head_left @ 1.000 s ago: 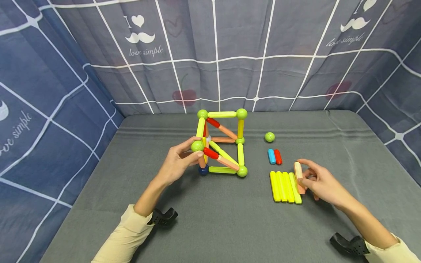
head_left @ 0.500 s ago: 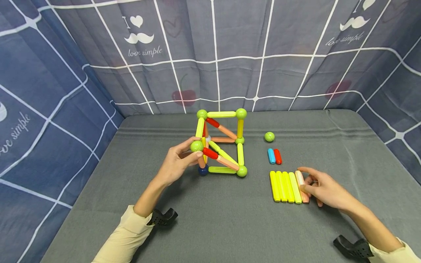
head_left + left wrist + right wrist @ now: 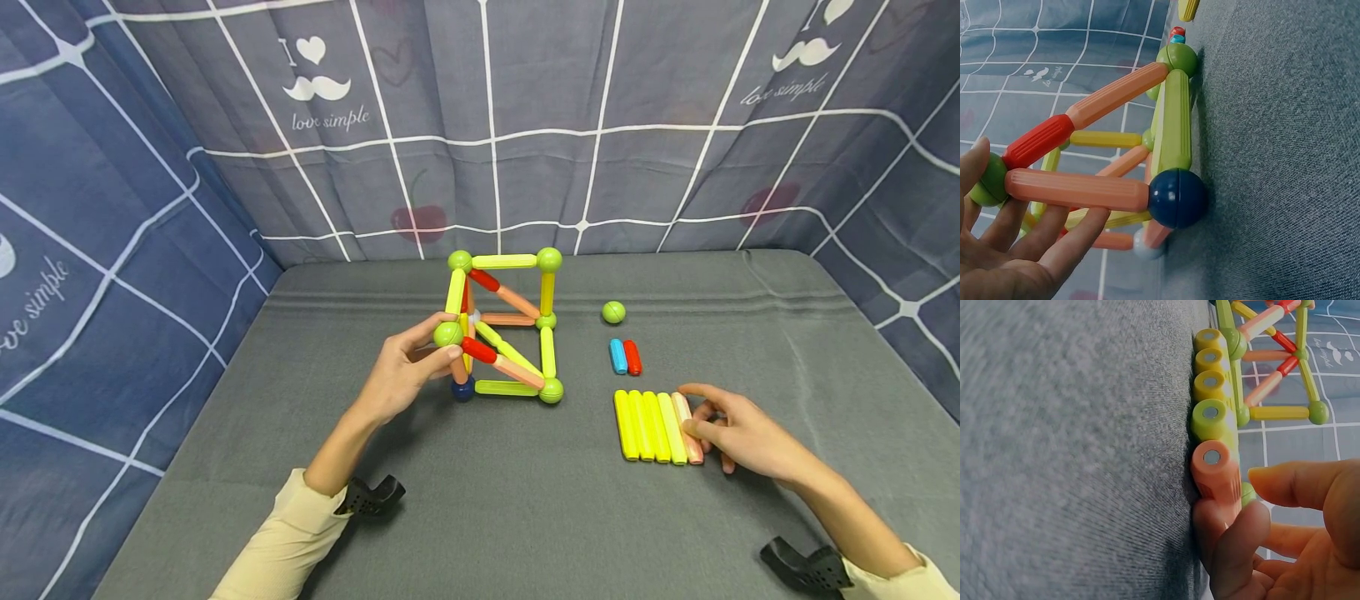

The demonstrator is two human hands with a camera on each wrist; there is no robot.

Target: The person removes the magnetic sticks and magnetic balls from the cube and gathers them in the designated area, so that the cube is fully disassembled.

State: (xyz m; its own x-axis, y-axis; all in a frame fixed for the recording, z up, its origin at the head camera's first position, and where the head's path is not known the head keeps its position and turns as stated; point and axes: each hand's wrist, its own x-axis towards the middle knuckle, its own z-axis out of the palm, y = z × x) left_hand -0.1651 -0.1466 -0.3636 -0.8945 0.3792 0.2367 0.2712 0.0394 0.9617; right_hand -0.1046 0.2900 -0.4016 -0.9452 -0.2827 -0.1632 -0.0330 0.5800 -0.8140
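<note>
A cube-like frame of magnetic sticks and balls stands on the grey cloth. My left hand (image 3: 397, 379) pinches the green ball (image 3: 448, 334) at its near upper left corner, thumb in front. From that ball an orange stick (image 3: 1079, 189) drops to a dark blue ball (image 3: 1177, 198); my other left fingers lie along this stick. My right hand (image 3: 738, 429) holds an orange magnetic stick (image 3: 1216, 478) lying at the right end of a row of yellow and yellow-green sticks (image 3: 648, 425). Thumb and fingers are at its sides, hiding its far part in the right wrist view.
Behind the row lie a short blue stick (image 3: 618, 357) and a short red stick (image 3: 633, 357), side by side. A loose green ball (image 3: 613, 312) sits farther back. A grid-patterned curtain (image 3: 540, 167) borders the table at the back and sides.
My right hand has lowered the orange stick beside the row, from tilted above the cloth to lying flat, then nudged it slightly left. My left hand stays on the green ball.
</note>
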